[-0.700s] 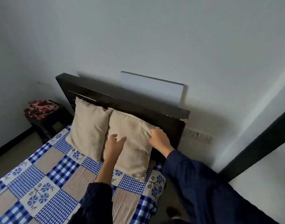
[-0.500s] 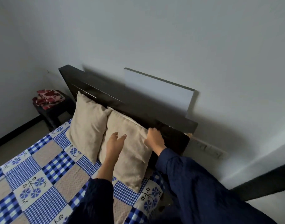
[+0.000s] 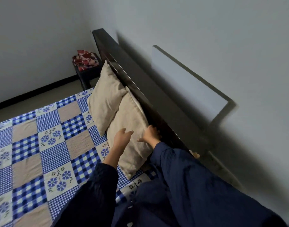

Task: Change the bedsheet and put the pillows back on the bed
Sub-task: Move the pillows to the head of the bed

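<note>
Dark blue sleeves reach in from the bottom. The left hand (image 3: 122, 138) is open, fingers loosely spread over the face of the near pillow (image 3: 130, 118); I cannot tell whether it is touching. The right hand (image 3: 151, 134) has its fingers curled over that pillow's top edge, tucked in against the headboard (image 3: 140, 82), with the thumb lying out on the fabric. This looks like the final settling of the second pillow. The way to do it well is to pull that top edge up square with the right hand, then pat the face flat with the left so it leans evenly. The far pillow (image 3: 106, 102) stands propped against the headboard, its corner overlapping the near one. The checked bedsheet (image 3: 47, 145) lies smooth across the mattress. Beyond, in the corner, a red cloth (image 3: 85, 60) sits on a dark stool (image 3: 88, 74).
</note>
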